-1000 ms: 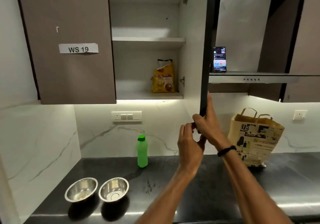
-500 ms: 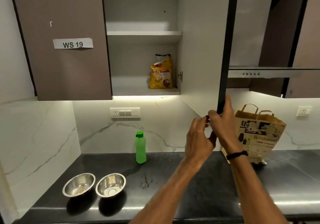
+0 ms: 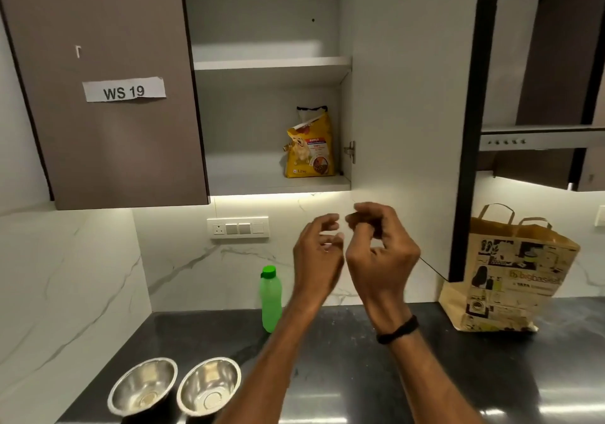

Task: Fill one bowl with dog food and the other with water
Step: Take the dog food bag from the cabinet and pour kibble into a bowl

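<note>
A yellow dog food bag (image 3: 309,148) stands on the lower shelf of the open wall cabinet, near its right side. Two empty steel bowls, the left bowl (image 3: 143,386) and the right bowl (image 3: 209,385), sit side by side at the counter's front left. A green water bottle (image 3: 270,299) with a green cap stands upright by the back wall. My left hand (image 3: 317,260) and my right hand (image 3: 381,253) hover close together below the cabinet, fingers loosely curled, holding nothing.
The cabinet door (image 3: 409,112) hangs wide open just right of my hands. A printed paper shopping bag (image 3: 507,279) stands on the black counter (image 3: 343,358) at the right. A switch panel (image 3: 238,228) is on the marble wall.
Both hands let go of the cabinet door's lower edge and moved left, away from it. The door has swung further open to the right.
</note>
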